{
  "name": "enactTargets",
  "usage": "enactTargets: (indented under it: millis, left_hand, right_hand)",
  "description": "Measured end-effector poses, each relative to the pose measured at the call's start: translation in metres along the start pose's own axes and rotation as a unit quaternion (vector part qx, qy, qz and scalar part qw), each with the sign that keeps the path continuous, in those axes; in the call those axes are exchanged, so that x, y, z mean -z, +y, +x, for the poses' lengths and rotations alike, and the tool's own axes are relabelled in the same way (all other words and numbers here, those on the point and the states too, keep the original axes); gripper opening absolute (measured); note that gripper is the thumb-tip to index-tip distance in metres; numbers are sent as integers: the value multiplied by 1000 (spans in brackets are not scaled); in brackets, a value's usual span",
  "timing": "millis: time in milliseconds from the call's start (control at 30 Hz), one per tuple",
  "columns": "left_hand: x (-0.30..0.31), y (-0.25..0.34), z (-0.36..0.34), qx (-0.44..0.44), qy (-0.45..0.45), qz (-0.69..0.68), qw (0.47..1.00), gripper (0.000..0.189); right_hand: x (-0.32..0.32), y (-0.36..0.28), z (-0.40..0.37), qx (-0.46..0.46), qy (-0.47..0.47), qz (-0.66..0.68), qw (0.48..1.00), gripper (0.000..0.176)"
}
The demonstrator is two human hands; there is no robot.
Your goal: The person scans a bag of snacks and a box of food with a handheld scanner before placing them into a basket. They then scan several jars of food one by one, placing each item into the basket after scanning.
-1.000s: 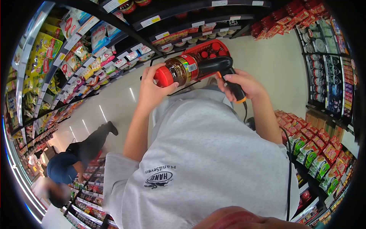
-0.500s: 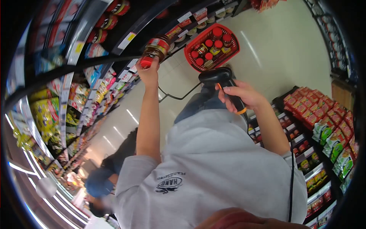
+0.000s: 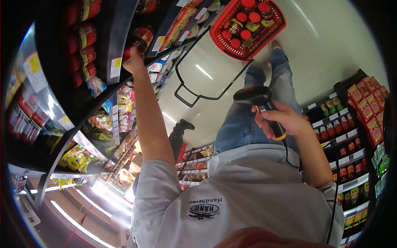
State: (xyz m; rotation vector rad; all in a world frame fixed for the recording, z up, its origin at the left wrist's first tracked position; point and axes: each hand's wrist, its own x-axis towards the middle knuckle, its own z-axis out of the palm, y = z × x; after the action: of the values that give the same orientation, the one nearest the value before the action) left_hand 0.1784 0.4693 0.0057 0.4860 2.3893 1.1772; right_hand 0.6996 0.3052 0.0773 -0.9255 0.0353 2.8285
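Note:
My left hand [image 3: 135, 63] is closed around the red-lidded end of a glass jar [image 3: 143, 36] with dark contents, inside a dark shelf on the left. The jar lies tilted, and the shadow hides whether it rests on the shelf. In my right hand [image 3: 285, 118] is a black handheld barcode scanner [image 3: 253, 96] with orange trim, held in front of my legs. My fingers wrap its handle, and a cable hangs from the grip. On the floor ahead stands a red shopping basket [image 3: 230, 50] holding several red-lidded jars [image 3: 235, 27].
The basket's black handle [image 3: 197, 97] folds out toward me. More jars [image 3: 87, 35] line the left shelf, with bagged snacks [image 3: 76, 156] lower down. Stocked shelves [image 3: 345, 144] and red packets [image 3: 366, 101] stand on the right. Another person's leg [image 3: 177, 134] shows behind my left arm.
My left hand has carried the jar from over the aisle into the left shelf. The scanner remains in my right hand. My view has turned, with the basket now nearer the top edge.

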Motion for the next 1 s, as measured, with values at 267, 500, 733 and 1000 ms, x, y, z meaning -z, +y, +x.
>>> enactTargets:
  millis: [267,500,733,1000]
  left_hand:
    - [-9,-9,98,-287,-10,179,941,69]
    - [-27,7,41,-297,-12,77,952,63]
    - [-23,2,46,-299,-68,53,950,74]
    - [-58,14,40,-262,-144,-48,953,62]
  right_hand:
    - [38,-7,13,-43,-12,23,999,41]
    - [68,-14,30,-55,-39,56,996,40]
    - [85,-15,47,-42,-50,88,994,40]
    - [91,-18,44,-35,-42,73,996,41]
